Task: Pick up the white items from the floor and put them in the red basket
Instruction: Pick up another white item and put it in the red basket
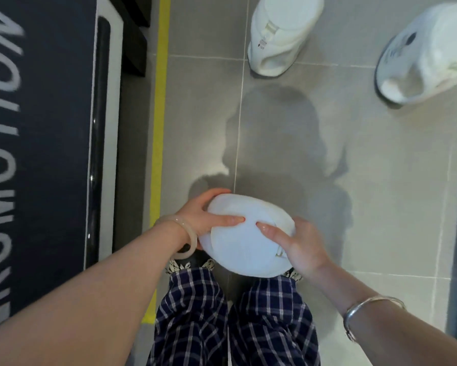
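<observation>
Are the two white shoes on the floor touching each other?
Apart. The head view shows the nearer white shoe and the white shoe by the right edge with a plain strip of bare grey floor between them.

— Where's the plate (244,241)?
— Above the person's knees, held between the left hand (206,217) on its left edge and the right hand (298,247) on its right.
— And on the floor (314,154)?
— Two shoes ahead: one shoe (280,33) straight in front, the other shoe (425,54) to its right. A mat (37,154) lies far left, with a tape strip (158,128) between it and the tiles.
</observation>
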{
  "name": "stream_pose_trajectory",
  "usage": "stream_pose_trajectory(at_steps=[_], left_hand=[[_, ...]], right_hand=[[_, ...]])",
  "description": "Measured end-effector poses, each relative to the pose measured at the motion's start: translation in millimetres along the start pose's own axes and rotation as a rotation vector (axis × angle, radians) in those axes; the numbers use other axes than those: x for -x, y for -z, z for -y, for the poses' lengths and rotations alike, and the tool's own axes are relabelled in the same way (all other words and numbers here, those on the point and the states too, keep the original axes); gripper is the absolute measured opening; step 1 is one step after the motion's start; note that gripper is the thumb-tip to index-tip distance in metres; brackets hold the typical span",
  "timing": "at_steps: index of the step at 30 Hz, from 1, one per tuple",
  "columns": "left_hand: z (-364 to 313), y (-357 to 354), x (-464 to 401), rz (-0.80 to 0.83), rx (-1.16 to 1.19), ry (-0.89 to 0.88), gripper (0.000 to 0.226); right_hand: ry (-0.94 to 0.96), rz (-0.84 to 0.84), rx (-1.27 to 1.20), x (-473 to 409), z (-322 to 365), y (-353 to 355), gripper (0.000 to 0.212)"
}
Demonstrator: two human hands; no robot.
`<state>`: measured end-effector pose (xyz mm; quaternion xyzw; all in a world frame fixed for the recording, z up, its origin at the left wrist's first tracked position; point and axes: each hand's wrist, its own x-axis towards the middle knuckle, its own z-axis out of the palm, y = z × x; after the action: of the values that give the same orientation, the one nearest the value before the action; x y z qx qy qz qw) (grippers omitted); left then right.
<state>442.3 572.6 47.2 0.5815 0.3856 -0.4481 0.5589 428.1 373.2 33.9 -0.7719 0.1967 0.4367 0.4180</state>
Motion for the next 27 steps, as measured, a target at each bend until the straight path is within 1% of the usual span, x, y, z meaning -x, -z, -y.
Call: stream_pose_trajectory(at_steps=[5, 8, 10, 11, 13, 14, 18, 21, 25, 27], left_hand=[[-42, -35, 91, 0.032, 0.018, -0.029, 0.053], [-72, -57, 153, 0.060, 0.039, -0.076, 0.060], [-99, -73, 202, 0.098, 0.031, -0.110, 0.061], [-106, -79, 216, 0.105, 0.036, -0.126, 0.059], [-123, -92, 251, 0.124, 0.030, -0.161, 0.057], [-131, -100, 269, 0.150, 0.008, -0.174, 0.058], [-156, -125, 332, 0.225, -0.146, -0.240, 0.050], [-165, -150, 381, 0.277, -0.255, -0.280, 0.054], [-163, -194, 429, 0.294, -0.464, -0.346, 0.058], [-157, -219, 444, 0.312, -0.513, -0.361, 0.061]], right_hand=[[0.051, 0.005, 0.014, 86, 46, 69, 0.102], [0.091, -0.050, -0.007, 151, 73, 111, 0.107], [0.110, -0.129, -0.046, 200, 92, 138, 0.108], [0.119, -0.153, -0.060, 216, 99, 145, 0.100], [0.105, -0.231, -0.081, 255, 111, 160, 0.073], [0.092, -0.277, -0.114, 278, 115, 167, 0.066], [0.077, -0.413, -0.241, 352, 119, 180, 0.073], [0.082, -0.517, -0.355, 408, 115, 188, 0.075], [0.029, -0.642, -0.502, 473, 99, 198, 0.057], [0.007, -0.717, -0.573, 499, 81, 200, 0.059]])
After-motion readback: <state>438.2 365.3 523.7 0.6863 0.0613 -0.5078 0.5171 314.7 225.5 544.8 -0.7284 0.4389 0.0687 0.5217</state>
